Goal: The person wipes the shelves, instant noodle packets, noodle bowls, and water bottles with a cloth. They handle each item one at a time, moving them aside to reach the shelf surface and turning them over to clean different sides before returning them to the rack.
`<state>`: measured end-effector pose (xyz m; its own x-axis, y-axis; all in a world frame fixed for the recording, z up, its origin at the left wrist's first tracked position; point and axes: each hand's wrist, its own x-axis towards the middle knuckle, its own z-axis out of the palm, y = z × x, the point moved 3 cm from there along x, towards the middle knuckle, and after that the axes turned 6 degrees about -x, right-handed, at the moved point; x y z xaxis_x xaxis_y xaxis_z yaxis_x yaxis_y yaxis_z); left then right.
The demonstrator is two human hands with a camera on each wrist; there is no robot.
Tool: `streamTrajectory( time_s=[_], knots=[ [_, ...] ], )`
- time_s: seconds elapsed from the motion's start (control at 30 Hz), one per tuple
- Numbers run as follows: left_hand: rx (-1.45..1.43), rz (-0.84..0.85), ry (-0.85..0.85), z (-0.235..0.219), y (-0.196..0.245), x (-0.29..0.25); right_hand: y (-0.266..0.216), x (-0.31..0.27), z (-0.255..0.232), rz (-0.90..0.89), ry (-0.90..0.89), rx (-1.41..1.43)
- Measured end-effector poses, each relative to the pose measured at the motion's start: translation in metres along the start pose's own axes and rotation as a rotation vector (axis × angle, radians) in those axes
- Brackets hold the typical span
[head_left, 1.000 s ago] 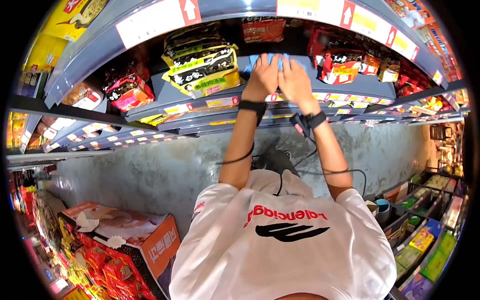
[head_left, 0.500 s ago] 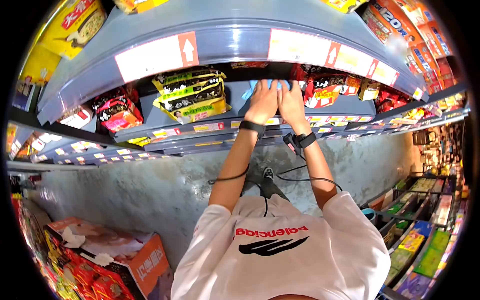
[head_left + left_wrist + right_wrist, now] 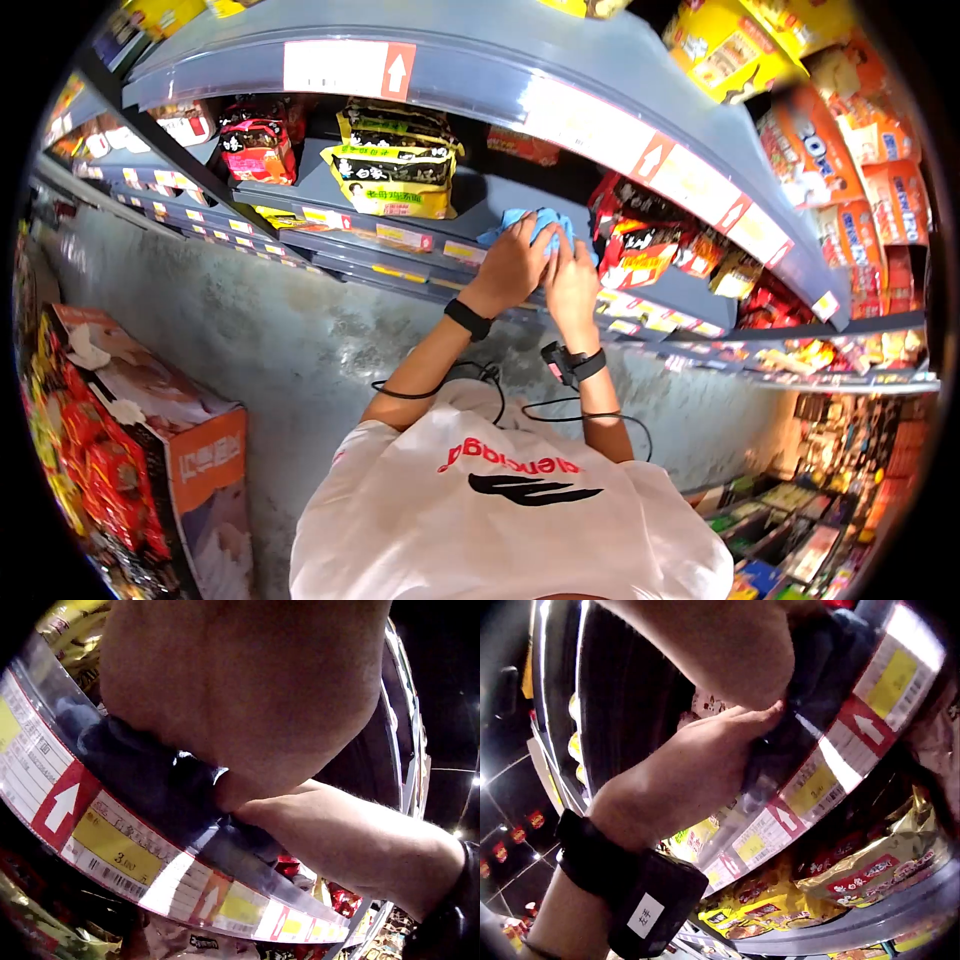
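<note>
Nearer shelf edge now — hands [image 3: 545, 268] on blue cloth [image 3: 523, 222]

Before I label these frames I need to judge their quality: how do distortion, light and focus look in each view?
Head view: heavy fisheye, shelf edge bowed, black corners, bright even light, blue cloth sharp. Left wrist view: the left hand fills the frame, dim, price strip readable. Right wrist view: dark, price labels bright.

Head view overhead; wrist views close, sharing shelf edge [image 3: 112, 840]
</note>
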<state>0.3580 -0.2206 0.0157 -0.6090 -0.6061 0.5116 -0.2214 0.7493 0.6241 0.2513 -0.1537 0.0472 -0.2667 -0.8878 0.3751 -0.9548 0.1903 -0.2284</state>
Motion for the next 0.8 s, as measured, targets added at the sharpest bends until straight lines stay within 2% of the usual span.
streamTrajectory(
  time_s=[0.07, 0.13, 0.2, 0.23, 0.27, 0.33, 0.37, 0.4, 0.47, 0.5, 0.53, 0.6, 0.63, 0.67, 0.7, 0.73, 0.8],
  knots=[
    [0.04, 0.005, -0.001, 0.0, -0.006, 0.007, 0.007, 0.013, 0.009, -0.039, 0.026, 0.021],
    [0.115, 0.003, 0.023, 0.01, -0.021, 0.015, 0.023, 0.032, 0.027, -0.067, -0.039, 0.03],
    [0.134, -0.008, 0.094, 0.007, -0.029, 0.026, 0.024, 0.051, 0.035, -0.113, 0.03, 0.098],
    [0.149, 0.045, 0.151, 0.003, -0.029, 0.032, 0.024, 0.059, 0.038, -0.07, -0.011, 0.14],
    [0.163, 0.052, 0.137, 0.002, -0.032, 0.036, 0.023, 0.064, 0.04, -0.06, -0.003, 0.157],
    [0.128, -0.039, 0.09, 0.006, -0.04, 0.039, 0.023, 0.065, 0.043, -0.008, -0.053, 0.025],
    [0.161, -0.05, 0.026, 0.008, -0.042, 0.035, 0.022, 0.057, 0.037, -0.105, 0.069, 0.113],
    [0.164, -0.044, 0.003, 0.003, -0.031, 0.026, 0.016, 0.042, 0.027, -0.103, 0.059, 0.077],
    [0.141, -0.078, -0.088, -0.009, -0.003, 0.006, 0.022, 0.014, 0.015, -0.175, -0.022, 0.229],
    [0.182, -0.034, -0.084, -0.016, 0.009, -0.003, 0.015, 0.002, 0.009, -0.15, -0.052, 0.139],
    [0.185, -0.022, -0.115, -0.014, 0.006, -0.002, 0.016, 0.003, 0.01, -0.12, -0.047, 0.151],
    [0.178, -0.055, -0.155, -0.009, 0.0, -0.01, 0.013, -0.002, 0.011, -0.185, 0.091, 0.128],
    [0.22, 0.022, -0.096, -0.007, -0.006, -0.004, 0.014, 0.007, 0.019, -0.12, 0.004, 0.154],
    [0.178, 0.0, -0.093, -0.007, -0.015, 0.011, 0.014, 0.019, 0.025, -0.113, 0.049, 0.153],
    [0.134, -0.023, -0.085, -0.006, -0.022, 0.025, 0.02, 0.033, 0.041, -0.196, 0.236, 0.115],
    [0.124, -0.007, -0.122, -0.004, -0.034, 0.039, 0.024, 0.045, 0.046, -0.137, 0.186, 0.13],
    [0.057, -0.066, -0.212, 0.0, -0.052, 0.053, 0.032, 0.052, 0.066, -0.137, 0.241, 0.088]
  ],
)
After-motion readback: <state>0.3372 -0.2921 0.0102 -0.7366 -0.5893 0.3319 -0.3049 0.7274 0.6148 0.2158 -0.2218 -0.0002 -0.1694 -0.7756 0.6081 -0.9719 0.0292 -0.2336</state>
